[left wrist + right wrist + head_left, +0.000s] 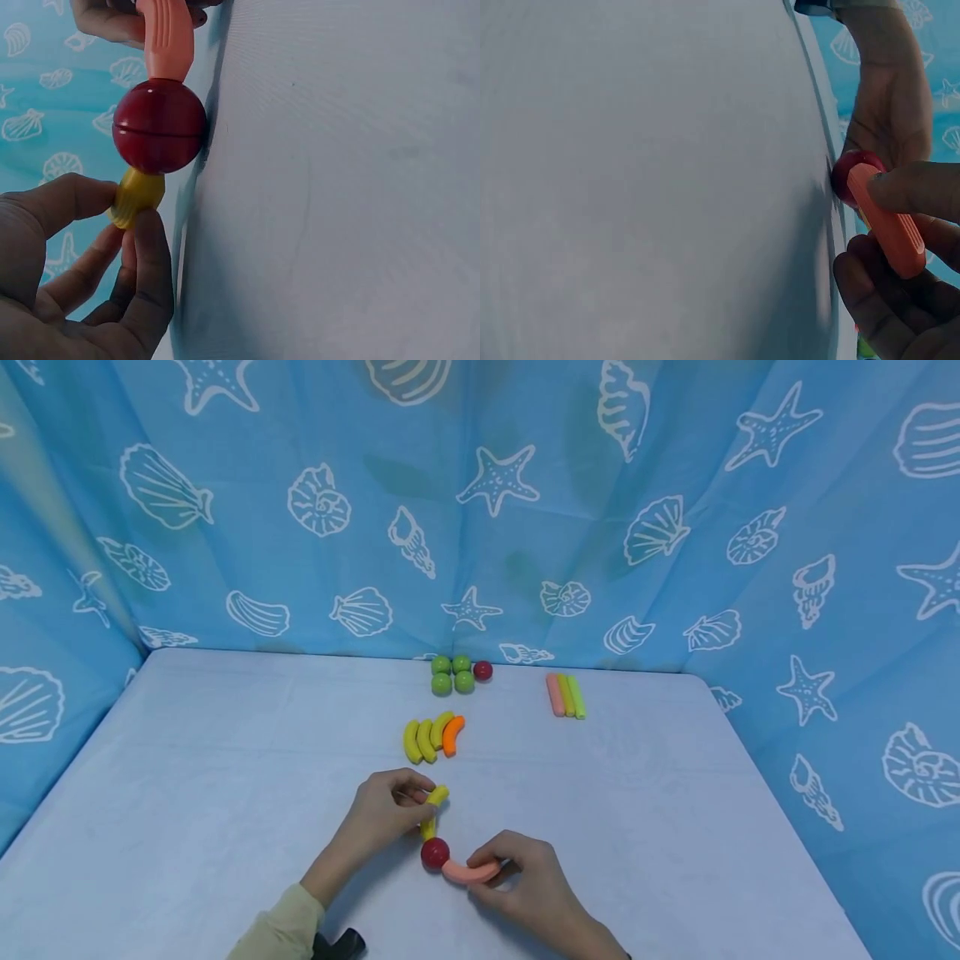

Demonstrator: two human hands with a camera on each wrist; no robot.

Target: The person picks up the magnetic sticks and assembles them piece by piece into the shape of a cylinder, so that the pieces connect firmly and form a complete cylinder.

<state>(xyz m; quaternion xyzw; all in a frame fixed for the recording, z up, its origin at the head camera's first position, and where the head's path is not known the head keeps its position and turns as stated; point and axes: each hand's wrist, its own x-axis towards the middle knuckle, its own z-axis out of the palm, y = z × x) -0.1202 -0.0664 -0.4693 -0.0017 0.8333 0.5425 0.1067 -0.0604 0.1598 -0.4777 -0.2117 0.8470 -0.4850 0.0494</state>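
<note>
A dark red ball (435, 854) lies between my two hands near the front of the table. With thumb and fingers, my left hand (390, 806) pinches a yellow stick (429, 828) whose lower end touches the ball. My right hand (525, 877) holds a curved salmon-pink piece (467, 872), its left end against the ball's other side. Seen from the left wrist, the pink piece (168, 41), red ball (159, 126) and yellow stick (139, 196) join end to end. The right wrist view shows the ridged pink piece (891, 225) between thumb and fingers.
Beyond my hands lie several yellow curved pieces (425, 740) and an orange one (452, 736). Several green balls (442, 683) and another red ball (483, 671) sit at the back edge. Three straight sticks (566, 696) lie back right. A blue shell-patterned curtain (465, 568) hangs behind the table.
</note>
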